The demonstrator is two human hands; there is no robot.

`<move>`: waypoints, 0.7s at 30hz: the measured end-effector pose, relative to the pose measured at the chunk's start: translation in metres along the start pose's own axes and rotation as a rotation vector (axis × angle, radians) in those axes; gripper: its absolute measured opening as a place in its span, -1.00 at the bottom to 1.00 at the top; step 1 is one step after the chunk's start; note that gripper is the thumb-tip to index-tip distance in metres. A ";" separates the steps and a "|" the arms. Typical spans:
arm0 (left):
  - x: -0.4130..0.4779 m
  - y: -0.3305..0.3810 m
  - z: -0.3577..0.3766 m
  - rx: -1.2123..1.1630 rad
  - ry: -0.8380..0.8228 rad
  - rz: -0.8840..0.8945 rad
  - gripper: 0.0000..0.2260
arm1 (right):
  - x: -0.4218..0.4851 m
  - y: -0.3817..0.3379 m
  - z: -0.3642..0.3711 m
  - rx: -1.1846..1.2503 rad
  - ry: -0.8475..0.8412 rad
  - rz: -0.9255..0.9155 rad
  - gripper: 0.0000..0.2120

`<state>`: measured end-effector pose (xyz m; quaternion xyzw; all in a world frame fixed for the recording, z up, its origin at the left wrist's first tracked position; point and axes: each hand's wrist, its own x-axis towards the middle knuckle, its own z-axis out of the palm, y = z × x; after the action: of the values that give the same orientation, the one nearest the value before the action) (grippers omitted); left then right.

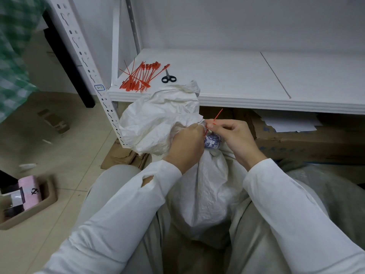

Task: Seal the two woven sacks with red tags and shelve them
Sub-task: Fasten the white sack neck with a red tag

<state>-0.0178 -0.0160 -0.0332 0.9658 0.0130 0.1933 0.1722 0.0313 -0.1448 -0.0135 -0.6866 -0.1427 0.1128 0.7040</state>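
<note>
A white woven sack (207, 190) stands between my knees, its loose top (158, 119) bunched and flopped toward the shelf. My left hand (185, 147) grips the gathered neck. My right hand (235, 137) pinches a red tag (214, 120) at the neck, its thin tail sticking up to the right. A blue-and-white patterned patch (212, 141) shows between my hands. A pile of several red tags (138, 78) lies on the white shelf (237, 76) at its left end. Only one sack is clearly visible.
Black-handled scissors (168, 77) lie beside the tag pile. A perforated white shelf post (87, 62) stands at left. Cardboard boxes (308, 139) with papers sit under the shelf. A brown tray (27, 200) with a pink roll rests on the tiled floor at left.
</note>
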 end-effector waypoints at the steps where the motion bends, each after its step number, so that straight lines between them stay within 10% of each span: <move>1: 0.000 0.001 0.001 -0.015 0.012 -0.005 -0.89 | 0.000 0.000 0.000 -0.005 -0.011 0.000 -0.78; 21: 0.007 -0.010 0.003 -0.179 -0.066 0.042 -0.91 | 0.006 -0.003 -0.007 0.149 0.142 0.169 -0.79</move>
<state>-0.0095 -0.0072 -0.0369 0.9525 -0.0304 0.1652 0.2541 0.0387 -0.1492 -0.0104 -0.6484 -0.0254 0.1330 0.7492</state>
